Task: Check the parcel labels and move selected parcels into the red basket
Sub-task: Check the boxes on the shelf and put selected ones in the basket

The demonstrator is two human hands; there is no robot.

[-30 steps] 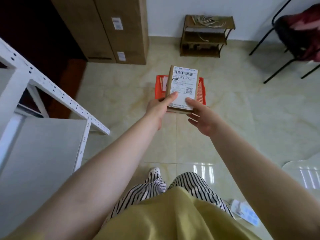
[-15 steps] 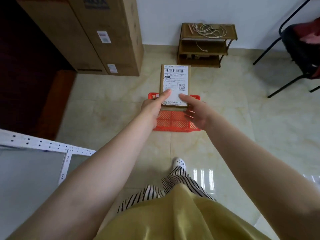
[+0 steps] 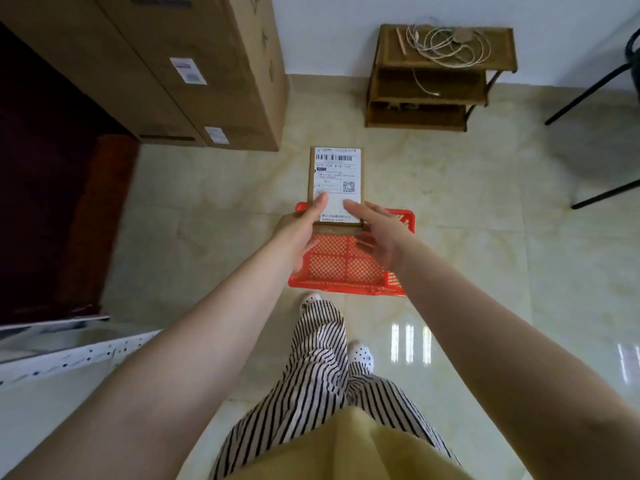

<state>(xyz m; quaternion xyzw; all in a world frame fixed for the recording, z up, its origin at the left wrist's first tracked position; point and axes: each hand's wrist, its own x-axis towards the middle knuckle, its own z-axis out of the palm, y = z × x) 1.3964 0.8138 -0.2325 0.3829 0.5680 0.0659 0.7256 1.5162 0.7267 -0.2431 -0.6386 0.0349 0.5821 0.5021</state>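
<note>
A small brown cardboard parcel (image 3: 335, 174) with a white barcode label facing me is held out in front, above the far end of the red basket (image 3: 346, 268). My left hand (image 3: 301, 226) grips its lower left edge, thumb on the label. My right hand (image 3: 379, 233) grips its lower right edge, thumb on the label, fingers underneath. The red mesh basket sits on the tiled floor just beyond my feet; the part of its inside that shows holds nothing, and the parcel and my hands hide its far end.
Tall cardboard boxes (image 3: 194, 71) stand at the back left. A low wooden shelf (image 3: 436, 74) with coiled cable sits against the wall. Black chair legs (image 3: 595, 91) are at the right. A white perforated metal rack (image 3: 69, 355) is at my lower left.
The basket has come closer, now just past my feet, and the rack has slid to the lower left. The parcel stays in both hands, now over the basket's far end.
</note>
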